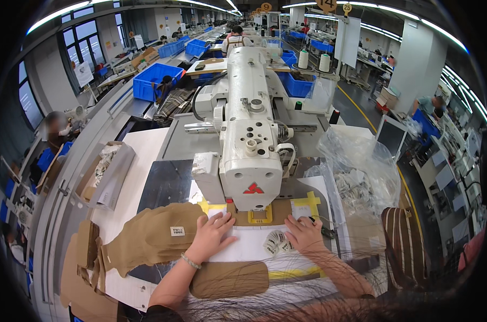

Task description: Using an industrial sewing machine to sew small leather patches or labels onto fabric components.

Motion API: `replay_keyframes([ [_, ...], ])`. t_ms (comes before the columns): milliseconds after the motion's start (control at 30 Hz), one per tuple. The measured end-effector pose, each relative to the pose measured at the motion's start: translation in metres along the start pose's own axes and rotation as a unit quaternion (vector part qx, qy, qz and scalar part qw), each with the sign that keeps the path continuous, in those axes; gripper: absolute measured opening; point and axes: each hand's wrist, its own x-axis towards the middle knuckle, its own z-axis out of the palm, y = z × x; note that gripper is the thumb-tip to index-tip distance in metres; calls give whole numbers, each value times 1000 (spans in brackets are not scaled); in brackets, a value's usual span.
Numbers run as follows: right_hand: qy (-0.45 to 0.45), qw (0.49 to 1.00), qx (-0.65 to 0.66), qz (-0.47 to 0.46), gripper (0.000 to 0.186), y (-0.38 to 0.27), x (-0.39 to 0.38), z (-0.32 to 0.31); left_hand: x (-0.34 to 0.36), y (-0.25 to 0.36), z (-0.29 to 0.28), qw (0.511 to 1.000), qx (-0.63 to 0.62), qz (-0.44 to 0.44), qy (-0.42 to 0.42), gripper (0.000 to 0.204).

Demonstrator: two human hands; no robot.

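Observation:
A white sewing machine [251, 155] stands in front of me, its yellow clamp frame [260, 214] down on a brown fabric piece [280, 209]. My left hand [212, 234] lies flat with fingers spread, the fingertips at the piece's left end. On the other side my right hand [304, 234] has its fingers stretched out at the right end. Between the hands, a small fan of white labels [276, 242] rests on white paper, touching or close to my right fingers. A dark slim tool [328, 232] shows beside my right hand; whether the hand touches it is hidden.
Brown pieces [157, 236], one bearing a white label, are heaped at left. Another brown piece [230, 280] lies nearest me. A box [105, 174] stands farther left. At right are a clear plastic bag [361, 177] and striped brown fabric [403, 241]. Other people work beyond.

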Motion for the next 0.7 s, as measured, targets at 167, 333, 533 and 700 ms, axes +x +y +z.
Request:
replay_keyframes([
  [167, 12, 995, 97, 31, 37, 5, 2, -10, -1, -2, 5, 1000, -3, 2, 6, 49],
  [333, -107, 976, 168, 93, 44, -3, -12, -40, 2, 0, -1, 1000, -11, 2, 6, 49],
  [533, -101, 982, 150, 51, 34, -6, -23, -32, 8, 13, -14, 999, -18, 30, -19, 48],
  [700, -40, 996, 71, -25, 15, -11, -26, -24, 8, 27, -25, 997, -46, 67, -15, 44],
])
